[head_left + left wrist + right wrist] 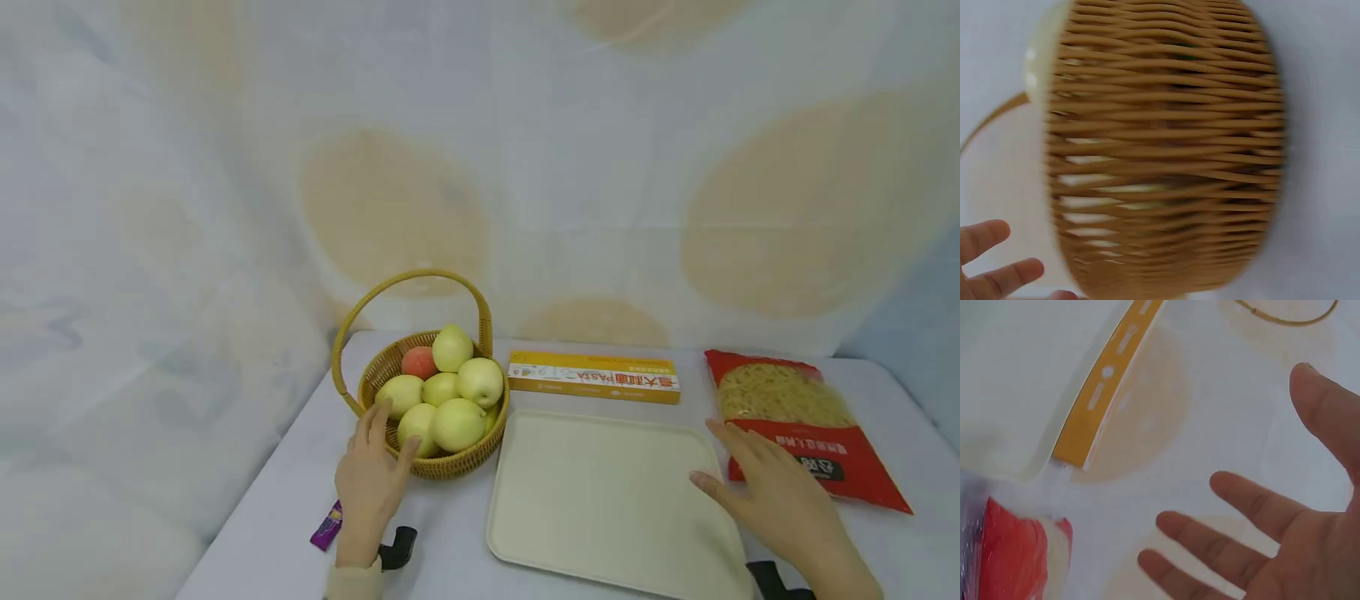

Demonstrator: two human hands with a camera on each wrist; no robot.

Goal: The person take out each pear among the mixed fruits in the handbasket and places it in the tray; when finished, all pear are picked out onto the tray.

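Note:
A wicker basket (450,467) with a tall arched handle stands at the left of the table. It holds several yellow-green pears (459,425) and a red fruit (418,362). My left hand (371,479) hovers by its near left side, fingers extended and gripping nothing. In the left wrist view, the fingertips show beside the basket's woven wall (1166,150). Above the right edge of a cream tray (600,500), my right hand (780,496) is spread with nothing in it. Just beyond that hand lies a red bag of pasta (787,396), partly covered by the fingers in the head view.
A yellow pasta box (592,387) lies behind the tray, right of the basket. Beside my left wrist is a small purple packet (327,527), partly hidden. A patterned cloth (585,167) hangs behind the table.

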